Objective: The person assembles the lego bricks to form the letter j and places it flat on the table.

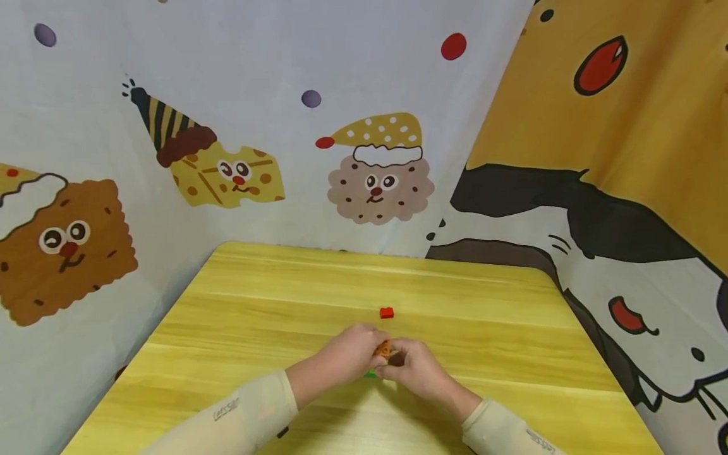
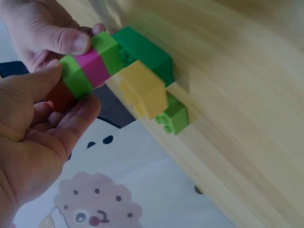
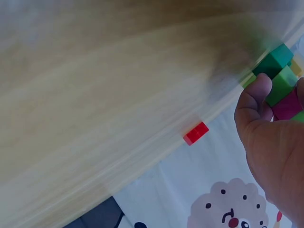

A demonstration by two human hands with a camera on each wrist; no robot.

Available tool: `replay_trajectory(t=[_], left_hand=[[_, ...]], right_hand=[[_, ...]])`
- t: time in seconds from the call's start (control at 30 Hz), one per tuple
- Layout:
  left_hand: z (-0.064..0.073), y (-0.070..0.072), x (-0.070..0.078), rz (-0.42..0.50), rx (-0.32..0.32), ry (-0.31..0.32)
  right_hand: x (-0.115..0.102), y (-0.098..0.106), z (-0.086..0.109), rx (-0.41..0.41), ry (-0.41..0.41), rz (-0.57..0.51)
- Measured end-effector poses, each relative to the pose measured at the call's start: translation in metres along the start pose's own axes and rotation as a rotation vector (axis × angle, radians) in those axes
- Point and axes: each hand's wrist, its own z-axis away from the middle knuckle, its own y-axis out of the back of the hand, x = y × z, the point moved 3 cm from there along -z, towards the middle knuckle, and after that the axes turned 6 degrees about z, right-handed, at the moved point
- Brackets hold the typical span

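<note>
Near the front middle of the table, both hands hold a stack of toy building bricks. My left hand (image 1: 352, 351) pinches the orange-brown brick (image 2: 61, 96) at the stack's top end. Opposite it, my right hand (image 1: 418, 370) pinches the stack around the light green and magenta bricks (image 2: 93, 68). Below come another light green brick (image 2: 107, 51), a dark green brick (image 2: 145, 54), a yellow brick (image 2: 145, 88) and a low light green brick (image 2: 176, 115). Fingers hide part of the top bricks. Whether the stack touches the table I cannot tell.
A small red brick (image 1: 387, 313) lies on the wooden table (image 1: 273, 284), beyond the hands. A small dark object (image 1: 283, 432) shows beside the left sleeve. Printed cartoon curtains (image 1: 375, 76) hang behind the table and along its sides.
</note>
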Motion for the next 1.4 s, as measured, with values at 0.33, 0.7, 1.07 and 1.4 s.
replay_trajectory(t=[0.33,0.7,1.07,1.4], left_hand=[[-0.005,0.020,-0.065,0.232,0.147,0.123],[-0.014,-0.015,-0.097,0.118,-0.078,0.081],[-0.020,0.036,-0.047,0.305,-0.008,0.014],[-0.012,0.032,-0.005,0.108,-0.118,-0.019]], right_hand=[[0.002,0.010,-0.002,0.047,-0.021,0.158],[-0.003,0.004,-0.004,0.031,-0.035,0.153],[-0.002,0.000,-0.003,0.007,-0.018,0.115],[0.002,0.000,0.000,0.003,-0.002,0.128]])
